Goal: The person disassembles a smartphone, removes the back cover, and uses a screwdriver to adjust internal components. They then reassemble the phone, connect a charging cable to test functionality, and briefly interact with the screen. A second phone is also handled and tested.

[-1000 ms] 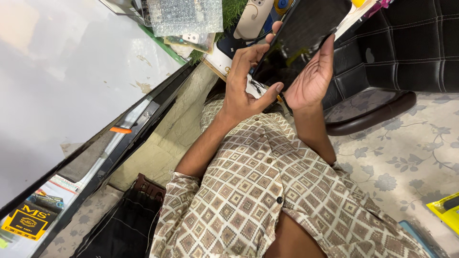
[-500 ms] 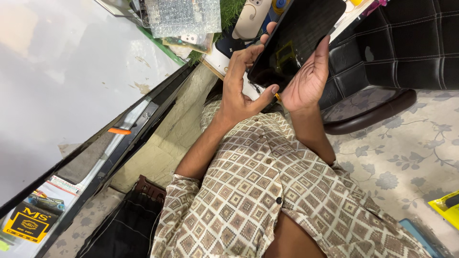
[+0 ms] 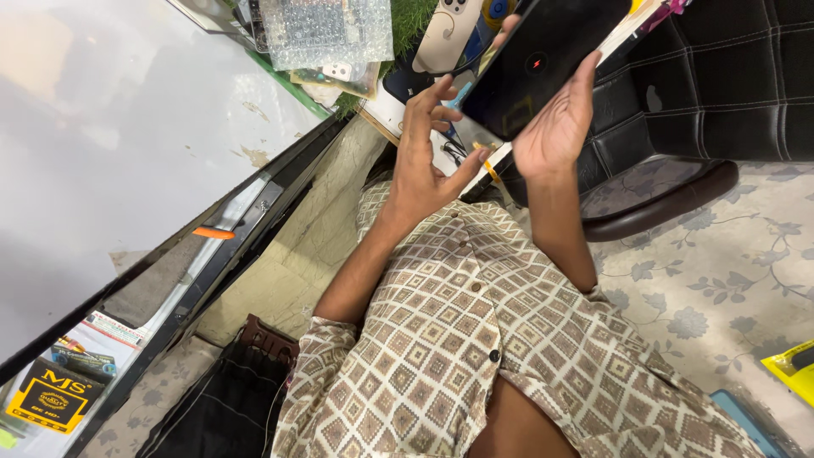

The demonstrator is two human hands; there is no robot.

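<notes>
Two hands: the right hand grips a black phone; the left hand hovers beside it, open and empty.

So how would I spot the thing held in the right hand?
Find the black quilted chair on the right. Just left of it, the right hand holds up a flat black tablet. Unlike the pale phone nearby, its dark screen shows a tiny red mark.
</notes>
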